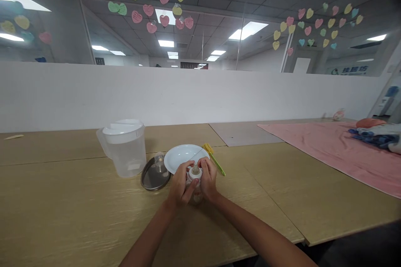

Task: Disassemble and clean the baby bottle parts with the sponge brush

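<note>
A baby bottle [197, 195] stands upright on the table, its white collar and clear nipple [195, 170] facing up. My left hand [181, 183] is closed around the left side of the collar, with the thumb across its front. On the other side my right hand [208, 177] has its fingers wrapped against the collar. Just behind the hands lies a white plate [178, 156]. A round metal tray [150, 179] sits left of my left hand, with a clear dome-shaped cap [159, 160] on it. Beside the plate rests a yellow and green bottle brush [216, 160].
A lidded, translucent plastic pitcher [128, 154] stands to the left. On the right, a pink cloth [326, 146] covers part of the wooden table [78, 217], with folded fabric items [379, 131] on it. A low white wall [188, 96] runs behind.
</note>
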{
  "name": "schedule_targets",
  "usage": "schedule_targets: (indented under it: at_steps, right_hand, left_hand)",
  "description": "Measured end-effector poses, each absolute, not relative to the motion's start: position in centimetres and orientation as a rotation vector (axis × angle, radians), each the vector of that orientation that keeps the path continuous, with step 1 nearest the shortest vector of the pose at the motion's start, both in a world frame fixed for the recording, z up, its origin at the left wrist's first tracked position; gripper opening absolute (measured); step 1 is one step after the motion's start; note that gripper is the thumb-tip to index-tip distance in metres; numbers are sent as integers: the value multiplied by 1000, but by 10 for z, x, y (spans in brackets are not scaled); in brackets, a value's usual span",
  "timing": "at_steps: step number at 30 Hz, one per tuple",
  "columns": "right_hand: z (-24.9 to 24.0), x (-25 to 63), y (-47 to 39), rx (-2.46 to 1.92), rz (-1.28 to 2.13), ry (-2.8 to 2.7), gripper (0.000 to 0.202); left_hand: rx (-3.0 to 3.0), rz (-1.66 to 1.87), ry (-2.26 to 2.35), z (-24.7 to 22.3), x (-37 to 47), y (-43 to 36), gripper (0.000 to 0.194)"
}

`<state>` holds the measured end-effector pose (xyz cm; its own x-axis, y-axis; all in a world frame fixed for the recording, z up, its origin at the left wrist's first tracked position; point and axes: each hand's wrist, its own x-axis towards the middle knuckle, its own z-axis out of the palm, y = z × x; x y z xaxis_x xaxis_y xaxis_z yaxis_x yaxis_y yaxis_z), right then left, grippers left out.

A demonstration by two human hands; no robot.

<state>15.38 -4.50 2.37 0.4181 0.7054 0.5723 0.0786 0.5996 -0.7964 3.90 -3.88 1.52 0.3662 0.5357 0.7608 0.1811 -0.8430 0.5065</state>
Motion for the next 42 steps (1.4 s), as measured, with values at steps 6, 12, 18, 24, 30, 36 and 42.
schedule_targets:
  at_steps: [6,12,18,24,30,36,42]
  right_hand:
    - [21,154,-46,-831,471,-1101,31]
    - [23,156,-47,-862,404,-1151,33]
    - [27,157,-45,-863,419,-1125,34]
    - [27,158,-43,-862,445,-1035,33]
    - [26,158,-43,-875,427,-1064,31]
    - [23,158,-42,-863,424,-1104,31]
    - [21,156,-43,-883,414,-1143,32]
  left_hand:
    - [2310,1503,670,12,38,-35,50]
    - [2253,1560,701,10,43,-33,59]
    - [2223,1533,707,11,43,-37,45]
    - [2211,1501,684,12,41,-39,39]
    - [2217,1508,702,11,42,-38,43]
    - [2246,1480,686,13,43,-37,48]
    - [2263,1497,590,15,40,-39,39]
